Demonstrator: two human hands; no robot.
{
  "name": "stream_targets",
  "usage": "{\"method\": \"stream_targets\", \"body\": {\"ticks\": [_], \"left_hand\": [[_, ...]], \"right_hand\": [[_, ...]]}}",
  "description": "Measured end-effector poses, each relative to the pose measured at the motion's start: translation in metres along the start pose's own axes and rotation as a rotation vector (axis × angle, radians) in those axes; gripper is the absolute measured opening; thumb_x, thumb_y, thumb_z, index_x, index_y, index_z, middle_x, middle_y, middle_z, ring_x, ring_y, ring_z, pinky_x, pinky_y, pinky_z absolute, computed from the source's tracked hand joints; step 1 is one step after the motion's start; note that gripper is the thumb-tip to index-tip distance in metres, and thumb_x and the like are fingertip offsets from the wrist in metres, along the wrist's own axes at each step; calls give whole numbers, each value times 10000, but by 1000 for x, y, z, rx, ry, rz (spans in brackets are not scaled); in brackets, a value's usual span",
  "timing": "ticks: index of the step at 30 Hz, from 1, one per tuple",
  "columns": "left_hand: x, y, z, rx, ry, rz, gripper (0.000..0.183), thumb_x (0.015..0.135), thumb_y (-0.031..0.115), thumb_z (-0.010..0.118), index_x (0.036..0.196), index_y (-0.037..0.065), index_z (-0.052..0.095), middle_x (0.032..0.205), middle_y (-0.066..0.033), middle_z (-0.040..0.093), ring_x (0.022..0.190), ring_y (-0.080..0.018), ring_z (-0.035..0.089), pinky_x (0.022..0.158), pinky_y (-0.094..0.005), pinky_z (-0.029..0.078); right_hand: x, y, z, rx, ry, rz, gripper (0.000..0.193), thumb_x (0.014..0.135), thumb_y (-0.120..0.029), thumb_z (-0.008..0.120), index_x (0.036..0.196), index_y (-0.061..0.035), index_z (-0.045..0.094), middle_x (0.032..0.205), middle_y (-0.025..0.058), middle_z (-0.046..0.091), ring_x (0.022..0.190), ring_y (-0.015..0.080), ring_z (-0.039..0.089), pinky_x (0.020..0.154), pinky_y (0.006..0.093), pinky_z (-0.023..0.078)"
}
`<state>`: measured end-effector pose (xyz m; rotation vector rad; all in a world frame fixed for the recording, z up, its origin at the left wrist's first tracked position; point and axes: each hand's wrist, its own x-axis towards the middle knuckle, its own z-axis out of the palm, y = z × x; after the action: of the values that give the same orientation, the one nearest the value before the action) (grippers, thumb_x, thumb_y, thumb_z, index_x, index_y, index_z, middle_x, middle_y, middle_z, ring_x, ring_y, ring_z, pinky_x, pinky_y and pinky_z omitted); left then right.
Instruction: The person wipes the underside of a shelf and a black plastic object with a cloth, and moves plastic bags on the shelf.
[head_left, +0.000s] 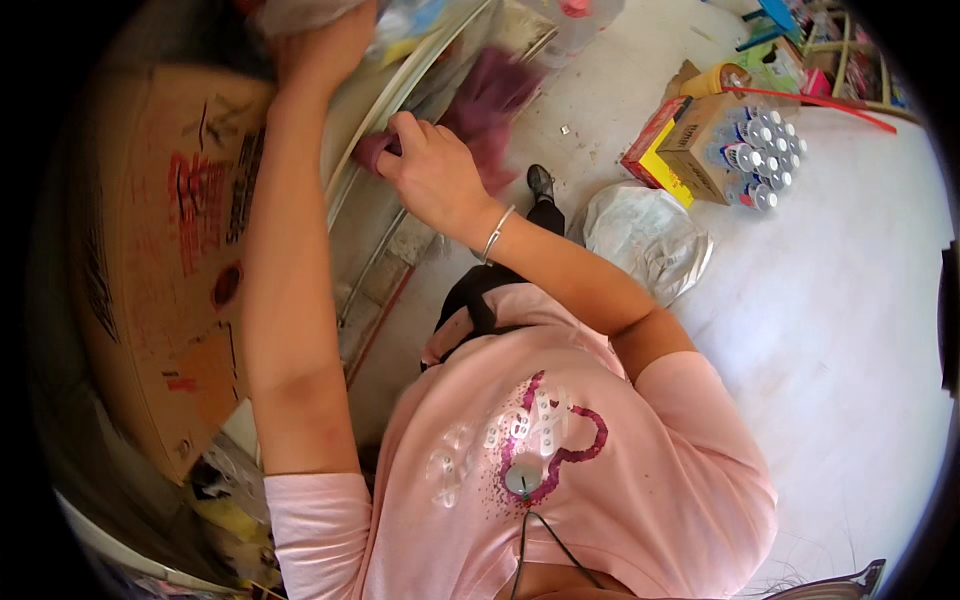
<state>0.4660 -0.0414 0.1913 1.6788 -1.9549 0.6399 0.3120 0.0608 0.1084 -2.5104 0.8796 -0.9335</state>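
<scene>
My right hand (432,172) is closed on a bunched purple cloth (490,95), with a fold of it poking out past the thumb. The cloth hangs beside the pale rim of a glass-sided case (345,165), and its far part is blurred. A bracelet circles that wrist. My left arm reaches up along the case to the top of the picture. There my left hand (325,45) is at a greyish plastic bag (305,12), its fingers hidden. Blue and yellow packaging (410,25) lies next to it.
A large marked cardboard box (170,270) stands at my left. On the floor to the right are a crumpled white plastic bag (645,235), a yellow-and-red carton (660,155) and several water bottles (765,150). A red stick (820,102) lies beyond, near crowded shelves (850,60).
</scene>
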Motion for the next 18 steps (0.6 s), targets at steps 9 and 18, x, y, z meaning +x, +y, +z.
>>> {"method": "stream_targets", "body": {"ticks": [9, 18], "left_hand": [[18, 13, -19, 235, -44, 42, 363, 848, 222, 594, 1179, 74, 584, 1102, -160, 621, 1034, -354, 555, 922, -448, 406], [6, 96, -27, 279, 77, -115, 408, 861, 227, 629, 1217, 36, 574, 1212, -193, 571, 1133, -363, 517, 1012, -532, 313]], "right_hand": [[43, 125, -41, -131, 131, 101, 107, 709, -140, 628, 800, -124, 681, 940, 105, 519, 808, 274, 592, 689, 378, 494], [60, 168, -65, 50, 62, 254, 144, 733, -108, 604, 862, -62, 647, 979, 148, 523, 856, 323, 594, 701, 419, 514]]}}
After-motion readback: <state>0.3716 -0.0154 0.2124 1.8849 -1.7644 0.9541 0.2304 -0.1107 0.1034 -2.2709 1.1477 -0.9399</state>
